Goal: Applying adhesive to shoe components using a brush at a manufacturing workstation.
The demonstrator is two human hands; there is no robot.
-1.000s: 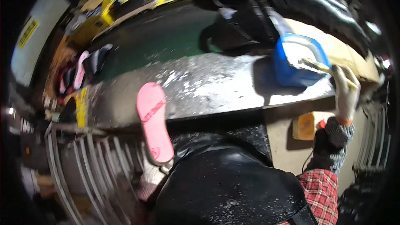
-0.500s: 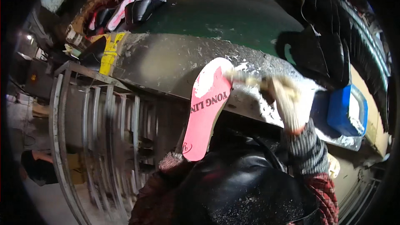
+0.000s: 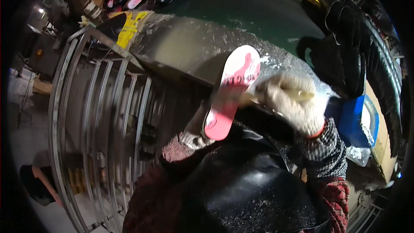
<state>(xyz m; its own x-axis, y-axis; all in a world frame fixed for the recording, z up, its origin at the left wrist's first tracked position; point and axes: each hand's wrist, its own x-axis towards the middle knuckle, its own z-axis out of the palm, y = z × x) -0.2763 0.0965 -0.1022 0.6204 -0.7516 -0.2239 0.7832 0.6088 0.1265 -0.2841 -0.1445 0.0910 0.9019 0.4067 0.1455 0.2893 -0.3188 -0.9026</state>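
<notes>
Pink shows through a white coating on the insole (image 3: pixel 236 82) in the head view; its far end overlaps the near edge of the bench (image 3: pixel 181 39), and whether they touch cannot be told. The left hand (image 3: pixel 195 137), gloved, grips the insole's near end; its fingers are mostly hidden underneath. Motion blurs the right hand (image 3: pixel 297 103), its gloved fingers curled closed around a brush (image 3: pixel 246 100) whose smeared bristles cross the insole, masking part of its dark lettering. A blue container (image 3: pixel 351 118) holds something white, its inside only partly visible. Dark pieces (image 3: pixel 345 47) merge in shadow.
</notes>
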